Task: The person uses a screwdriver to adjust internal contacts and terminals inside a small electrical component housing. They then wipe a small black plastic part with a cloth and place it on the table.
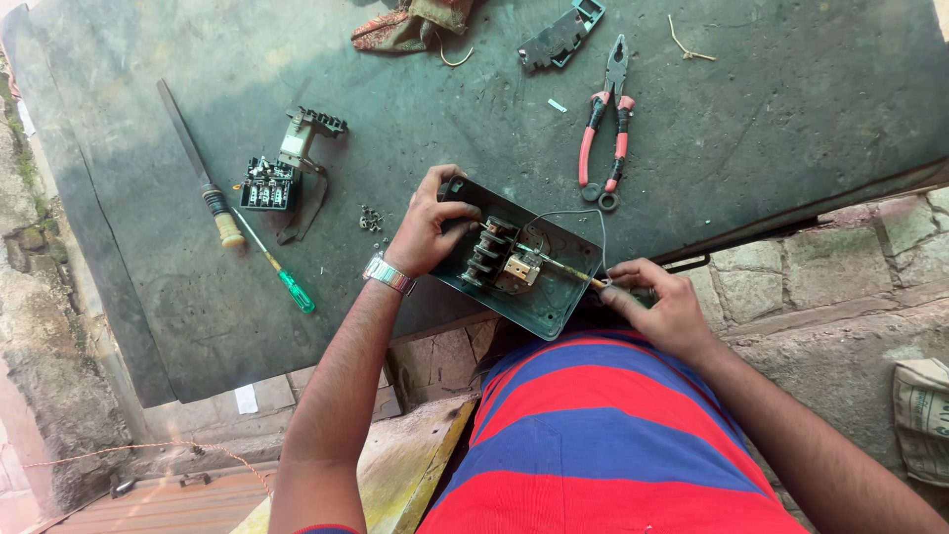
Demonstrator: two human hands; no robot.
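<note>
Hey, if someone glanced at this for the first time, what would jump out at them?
Probably the open green switch box at the table's near edge, steadied by the left hand while the right hand works a screwdriver into it. Next, the red-handled pliers lying on the dark table beyond the box. At the far left lie a file and a green-handled screwdriver.

A dark green slab (771,109) was seen. Pliers (605,129) were gripped in red, a screwdriver (282,275) in green. A shirt (603,435) was striped red and blue; a box (519,259) was teal.
</note>
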